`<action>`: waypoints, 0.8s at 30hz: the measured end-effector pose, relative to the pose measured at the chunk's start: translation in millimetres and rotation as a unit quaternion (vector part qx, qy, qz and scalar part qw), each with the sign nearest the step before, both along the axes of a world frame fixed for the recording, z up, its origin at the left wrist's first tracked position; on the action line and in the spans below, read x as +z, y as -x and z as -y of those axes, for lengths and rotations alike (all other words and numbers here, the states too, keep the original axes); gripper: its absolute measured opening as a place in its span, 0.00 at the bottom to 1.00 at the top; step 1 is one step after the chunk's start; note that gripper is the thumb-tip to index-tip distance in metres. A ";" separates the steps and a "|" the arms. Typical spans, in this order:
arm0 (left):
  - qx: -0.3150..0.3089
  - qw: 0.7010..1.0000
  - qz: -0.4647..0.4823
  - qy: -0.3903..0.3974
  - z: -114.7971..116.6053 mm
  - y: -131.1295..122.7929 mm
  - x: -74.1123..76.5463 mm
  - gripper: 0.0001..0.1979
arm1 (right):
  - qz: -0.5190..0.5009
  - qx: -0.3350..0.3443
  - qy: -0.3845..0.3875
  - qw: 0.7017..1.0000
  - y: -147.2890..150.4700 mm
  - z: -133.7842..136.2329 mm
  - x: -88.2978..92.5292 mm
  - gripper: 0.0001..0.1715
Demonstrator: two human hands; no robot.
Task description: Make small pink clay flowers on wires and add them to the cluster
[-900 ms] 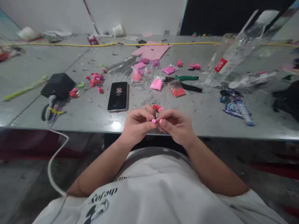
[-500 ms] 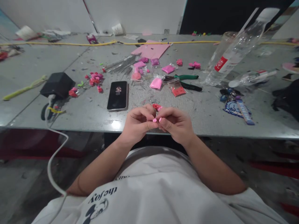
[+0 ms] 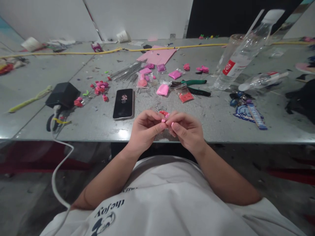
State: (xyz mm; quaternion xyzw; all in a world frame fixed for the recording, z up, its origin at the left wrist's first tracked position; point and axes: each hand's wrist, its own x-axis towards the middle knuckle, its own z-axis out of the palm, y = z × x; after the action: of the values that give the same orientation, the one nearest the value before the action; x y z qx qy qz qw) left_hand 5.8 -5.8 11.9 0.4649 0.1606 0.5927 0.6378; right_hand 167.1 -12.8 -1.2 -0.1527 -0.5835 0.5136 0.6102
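Over the table's front edge, my left hand (image 3: 147, 129) pinches a small pink piece of clay (image 3: 163, 121) between thumb and forefinger. My right hand (image 3: 186, 128) is beside it, its fingertips touching or nearly touching those of the left. A second bit of pink clay (image 3: 172, 124) shows at the right thumb tip, pinched there. Just behind the fingers, small red and pink clay pieces (image 3: 163, 112) lie on the table, partly hidden by my hands. Bags of soft clay, one bright pink (image 3: 162, 89) and one orange-red (image 3: 185, 96), rest farther back.
A phone (image 3: 123, 104) lies left of my hands, with a cluster of red-pink clay flowers (image 3: 100, 87) and a black power adapter (image 3: 62, 94) beyond. Green-handled pliers (image 3: 195, 82) lie behind. At right stand a clear bottle (image 3: 242, 59) and a keychain (image 3: 246, 113).
The two pink pieces are slightly farther apart, the right thumb having shifted a little to the right. The whole view has also moved slightly.
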 end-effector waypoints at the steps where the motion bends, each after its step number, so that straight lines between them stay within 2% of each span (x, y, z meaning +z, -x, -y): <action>1: 0.002 1.000 0.002 0.006 0.1 -0.1 0.7 0.09 | 0.000 -0.002 0.002 1.000 0.3 0.4 0.1 0.06; 14: 0.046 0.999 -0.019 0.010 3.6 2.6 0.8 0.04 | -0.001 -0.019 0.025 0.999 0.9 6.1 3.4 0.07; 18: 0.034 0.999 -0.004 0.023 2.9 0.9 2.2 0.07 | 0.018 -0.039 0.026 0.999 0.3 6.1 4.5 0.06; 24: 0.035 0.999 0.003 0.018 0.6 0.8 1.0 0.12 | 0.062 -0.108 -0.018 0.992 0.4 7.6 7.2 0.04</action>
State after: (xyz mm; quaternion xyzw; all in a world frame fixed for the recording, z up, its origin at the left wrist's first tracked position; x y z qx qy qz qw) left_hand 5.0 -6.4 12.9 0.4456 0.1858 0.6128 0.6256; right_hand 166.6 -20.4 6.0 -0.2355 -0.6094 0.4235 0.6276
